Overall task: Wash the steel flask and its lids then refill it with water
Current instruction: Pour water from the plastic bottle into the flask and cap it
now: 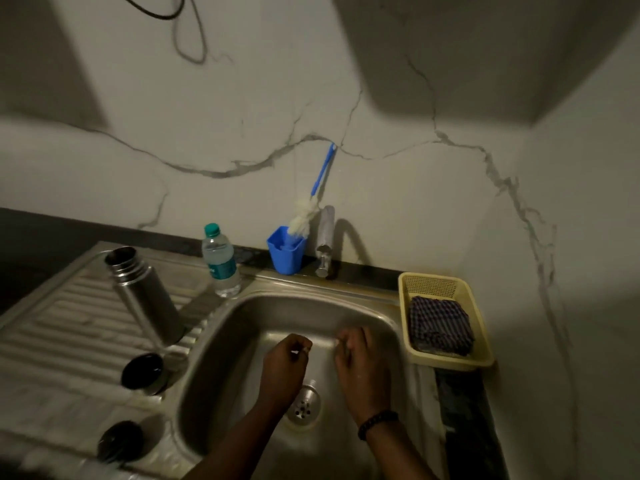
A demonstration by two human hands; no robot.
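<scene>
- I see the steel flask [143,292] standing uncapped on the ribbed drainboard [59,337], left of centre in the frame, its open mouth toward the upper left.
- Two dark round lids lie on the drainboard below it: the larger lid [142,373] just under the flask's base, the smaller lid [121,441] nearer the lower left edge.
- Both of my hands are over the sink basin [225,341], lower centre, well apart from the flask and to its right.
- My left hand [285,367] has its fingers curled inward; something small and pale shows at the fingertips, but I cannot tell whether it grips anything.
- My right hand [355,362], with a dark beaded band at the wrist, has fingers bent downward; again I cannot tell if it holds something.
- The drain [304,405] sits between my wrists.
- A plastic water bottle [220,261] with a green cap stands right of the flask; its teal label is too blurred to read.
- Behind the basin: a blue cup [286,252] holding a bottle brush [313,202], then the tap [325,242].
- At the right, a yellow basket [446,362] holds a checked cloth [440,325].
</scene>
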